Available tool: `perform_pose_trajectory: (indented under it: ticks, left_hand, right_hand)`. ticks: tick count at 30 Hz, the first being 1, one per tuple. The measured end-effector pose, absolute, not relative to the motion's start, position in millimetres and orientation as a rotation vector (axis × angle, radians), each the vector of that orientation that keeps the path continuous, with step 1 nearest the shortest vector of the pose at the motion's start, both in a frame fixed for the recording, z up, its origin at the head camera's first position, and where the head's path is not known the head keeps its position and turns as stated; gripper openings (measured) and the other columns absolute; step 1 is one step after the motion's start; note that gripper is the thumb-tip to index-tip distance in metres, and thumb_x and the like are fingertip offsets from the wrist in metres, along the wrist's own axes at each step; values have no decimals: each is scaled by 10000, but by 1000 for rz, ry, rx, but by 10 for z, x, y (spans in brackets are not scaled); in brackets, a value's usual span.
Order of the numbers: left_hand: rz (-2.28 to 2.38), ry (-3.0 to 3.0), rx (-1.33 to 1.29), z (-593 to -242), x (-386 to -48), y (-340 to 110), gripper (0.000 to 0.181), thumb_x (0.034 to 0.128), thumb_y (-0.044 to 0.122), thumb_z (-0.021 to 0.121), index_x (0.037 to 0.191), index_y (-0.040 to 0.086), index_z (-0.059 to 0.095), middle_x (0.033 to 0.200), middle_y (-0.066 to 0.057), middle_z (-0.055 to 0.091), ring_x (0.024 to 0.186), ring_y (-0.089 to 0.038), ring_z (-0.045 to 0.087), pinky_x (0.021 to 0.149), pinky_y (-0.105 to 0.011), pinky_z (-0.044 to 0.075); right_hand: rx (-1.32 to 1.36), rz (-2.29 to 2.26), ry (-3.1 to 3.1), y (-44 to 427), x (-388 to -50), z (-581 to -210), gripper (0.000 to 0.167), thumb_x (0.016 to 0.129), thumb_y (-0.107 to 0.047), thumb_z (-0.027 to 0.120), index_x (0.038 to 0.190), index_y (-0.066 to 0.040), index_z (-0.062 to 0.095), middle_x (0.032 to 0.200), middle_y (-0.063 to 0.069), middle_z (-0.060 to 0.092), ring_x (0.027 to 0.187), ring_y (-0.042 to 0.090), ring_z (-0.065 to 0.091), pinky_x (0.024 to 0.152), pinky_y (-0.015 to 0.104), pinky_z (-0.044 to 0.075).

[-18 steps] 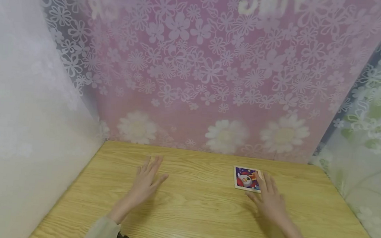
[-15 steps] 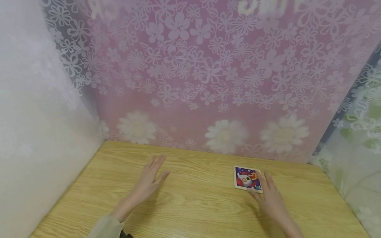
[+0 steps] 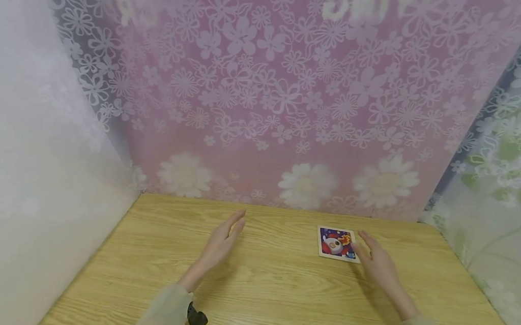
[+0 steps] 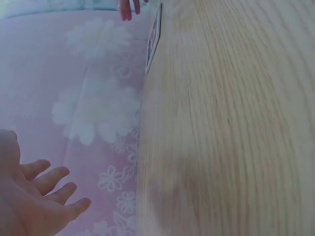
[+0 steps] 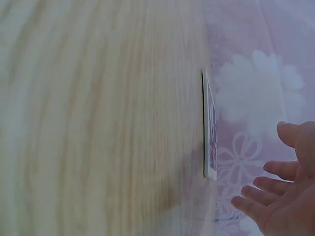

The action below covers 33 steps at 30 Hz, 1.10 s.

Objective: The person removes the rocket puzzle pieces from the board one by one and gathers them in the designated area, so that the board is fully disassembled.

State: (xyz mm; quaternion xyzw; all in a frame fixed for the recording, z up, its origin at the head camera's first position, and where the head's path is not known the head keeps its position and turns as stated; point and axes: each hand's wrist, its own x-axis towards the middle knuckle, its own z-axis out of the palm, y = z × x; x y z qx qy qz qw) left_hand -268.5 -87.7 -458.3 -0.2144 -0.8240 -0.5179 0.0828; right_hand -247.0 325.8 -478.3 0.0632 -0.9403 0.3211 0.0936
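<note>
A square picture card (image 3: pixel 336 243) with a white border and a red and white cartoon figure on dark blue lies flat on the wooden table, right of the middle. My right hand (image 3: pixel 380 266) hovers just right of it, its fingers loosely extended and overlapping the card's edge in the head view. In the right wrist view the card (image 5: pixel 210 132) appears edge-on, apart from the right hand (image 5: pixel 285 187). Over the left part of the table is my left hand (image 3: pixel 218 243), palm turned inward, fingers extended, holding nothing. The left wrist view shows that hand's spread fingers (image 4: pixel 61 189).
The wooden table (image 3: pixel 268 296) reaches back to a pink flowered curtain (image 3: pixel 265 106). A whitish sheet (image 3: pixel 40 165) hangs along the left side, and a green-leaf patterned one (image 3: pixel 505 202) along the right. Both wrists carry small black devices (image 3: pixel 196 318).
My left hand has moved right and turned more edge-on. My right hand has shifted slightly right, uncovering more of the card. The card stays where it was on the table.
</note>
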Motion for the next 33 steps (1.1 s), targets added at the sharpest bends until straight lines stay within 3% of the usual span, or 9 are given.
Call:
perform_pose_trajectory:
  ticks: [3, 12, 20, 26, 33]
  left_hand:
    - [-1587, -2457, -654, -4605, -2725, -784, 520, 1118, 316, 363, 1528, -2, 399, 1556, -189, 437, 1419, -411, 423, 1138, -617, 339]
    - [-1763, -2440, -638, -4654, -2789, -479, 535, 1117, 370, 352, 1528, 36, 425, 1508, -181, 503, 1401, -364, 465, 1135, -550, 382]
    - [-1882, -2406, -630, -4726, -2876, -189, 539, 1121, 371, 327, 1495, 9, 465, 1435, -199, 571, 1305, -363, 566, 1061, -536, 466]
    - [-2092, -2374, -578, -4796, -2945, -2, 534, 1121, 367, 334, 1456, -13, 503, 1400, -224, 589, 1279, -386, 585, 1040, -565, 472]
    - [-2352, -2314, -505, -4854, -2975, 183, 515, 1118, 316, 377, 1413, -80, 520, 1347, -282, 607, 1230, -446, 600, 1002, -551, 506]
  right_hand:
    - [156, 999, -2812, 3296, -2511, -4799, 656, 1089, -373, 455, 1551, 67, 302, 1551, 363, 311, 1355, 562, 391, 1034, 661, 415]
    - [37, 1116, -2833, 3427, -2690, -4849, 601, 1100, -307, 440, 1523, 104, 324, 1483, 335, 433, 1334, 533, 440, 1069, 634, 393]
    - [-97, 1338, -2824, 3520, -2833, -4853, 629, 1101, -352, 413, 1520, 109, 324, 1440, 362, 466, 1225, 475, 583, 988, 497, 523]
    - [-185, 1480, -2820, 3568, -2923, -4876, 665, 1088, -388, 442, 1525, 100, 329, 1317, 325, 602, 1154, 376, 658, 934, 409, 569]
    - [-101, 1698, -2767, 3573, -2973, -4881, 614, 1100, -257, 440, 1496, 185, 286, 1392, 406, 489, 1164, 405, 646, 912, 375, 581]
